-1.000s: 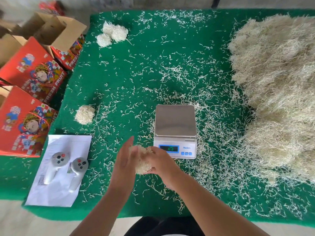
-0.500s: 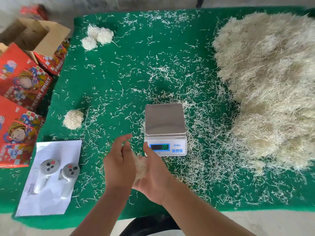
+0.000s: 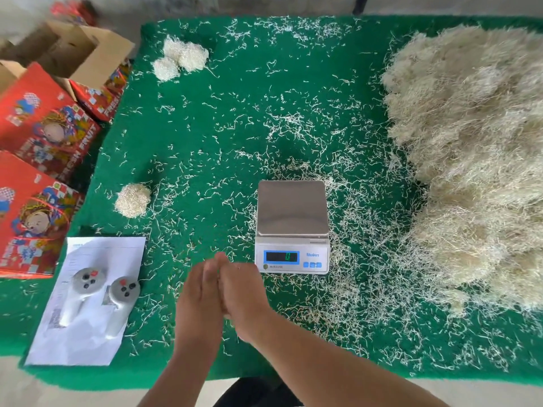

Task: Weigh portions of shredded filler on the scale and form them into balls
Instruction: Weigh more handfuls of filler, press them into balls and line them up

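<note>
A: Where are the hands?

B: Both are pressed palm to palm just in front of the small white digital scale [image 3: 292,227] with the bare steel platter. The left hand [image 3: 199,292] and the right hand [image 3: 242,289] have fingers held fairly straight and together. Whether a portion of filler sits between the palms, I cannot tell; nothing shows at the seam.

A: And the scale?

B: Its platter carries nothing and the green display reads 0. It stands on the green felt-covered bench [image 3: 205,118], which is littered with loose pale shreds.

A: The filler itself?

B: A big heap of pale shredded filler [image 3: 470,160] fills the right side of the bench. One finished pale filler ball [image 3: 132,200] lies to the left of the scale, and a cluster of white filler balls [image 3: 180,60] sits at the far left corner.

A: Anything else?

B: A white paper sheet [image 3: 88,333] near the left edge holds two grey handheld controllers [image 3: 102,292]. Red printed fruit cartons [image 3: 38,136] stand off the left side of the bench.
</note>
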Motion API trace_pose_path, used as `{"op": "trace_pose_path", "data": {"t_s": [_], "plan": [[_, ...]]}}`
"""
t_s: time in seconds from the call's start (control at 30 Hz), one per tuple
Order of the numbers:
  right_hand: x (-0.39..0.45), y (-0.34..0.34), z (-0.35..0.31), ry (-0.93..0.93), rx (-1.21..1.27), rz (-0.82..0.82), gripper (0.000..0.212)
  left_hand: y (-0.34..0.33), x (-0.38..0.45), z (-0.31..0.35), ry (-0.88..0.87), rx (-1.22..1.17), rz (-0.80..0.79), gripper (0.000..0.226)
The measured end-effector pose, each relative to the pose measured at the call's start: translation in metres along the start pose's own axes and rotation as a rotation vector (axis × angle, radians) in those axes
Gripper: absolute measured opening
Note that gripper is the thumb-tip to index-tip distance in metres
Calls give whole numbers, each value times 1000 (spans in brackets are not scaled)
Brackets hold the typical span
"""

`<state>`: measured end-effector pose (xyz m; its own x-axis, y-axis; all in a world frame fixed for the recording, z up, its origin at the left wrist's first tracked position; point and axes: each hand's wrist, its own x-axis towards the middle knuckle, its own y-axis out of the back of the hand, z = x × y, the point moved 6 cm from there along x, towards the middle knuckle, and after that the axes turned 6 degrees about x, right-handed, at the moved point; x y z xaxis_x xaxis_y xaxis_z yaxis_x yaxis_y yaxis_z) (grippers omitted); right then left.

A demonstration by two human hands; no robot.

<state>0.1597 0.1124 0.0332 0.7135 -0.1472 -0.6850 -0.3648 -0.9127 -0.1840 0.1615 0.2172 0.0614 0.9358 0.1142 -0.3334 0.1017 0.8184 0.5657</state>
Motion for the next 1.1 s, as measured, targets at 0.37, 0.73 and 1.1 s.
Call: {"op": "trace_pose_path", "data": {"t_s": [0.37,0.73,1.1], "plan": [[109,135,-138,531,-1119,270,55,52,-9,-96,196,59,-88,33],[90,186,-139,595,-943,232,75,47,-12,-93,236,97,-119,39],[67,223,-138,567,-808,349,44,25,-9,-94,181,188,-160,17]]}}
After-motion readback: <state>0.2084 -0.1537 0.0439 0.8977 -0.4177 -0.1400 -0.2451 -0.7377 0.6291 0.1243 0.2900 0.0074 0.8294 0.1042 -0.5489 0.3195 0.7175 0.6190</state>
